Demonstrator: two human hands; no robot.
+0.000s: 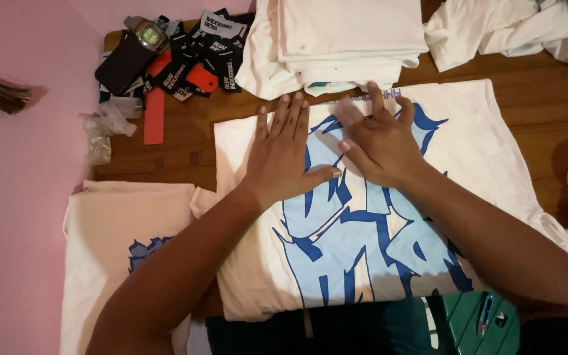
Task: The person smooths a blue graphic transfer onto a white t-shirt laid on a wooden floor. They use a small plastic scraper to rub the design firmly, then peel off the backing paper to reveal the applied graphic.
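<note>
Both hands are flat on a white t-shirt [389, 217] with a big blue graffiti-style print, spread out on the wooden table [185, 148]. The left hand [284, 154] lies palm down near the shirt's upper left part, fingers straight and close together, thumb stuck out sideways onto the print. Nothing gripped, just pressing on the cloth. The right hand [379, 141] sits just beside it, also open and palm down, fingers a bit fanned. Its fingertips look blurred, so I can't tell exactly how they sit, but it isn't pinching anything. The thumb tips of the two hands are almost touching.

Just above the hands there's a stack of folded white shirts [343, 43], and more crumpled white cloth [507, 29] off at the top right. To the left, a pile of black printed labels [202, 49] with a wristwatch [149, 34] on top, plus a red strip [154, 115] and some small clear plastic bags [103, 128]. Another pale shirt [119, 230] with a bit of blue print lies at the lower left, partly under the left forearm.
</note>
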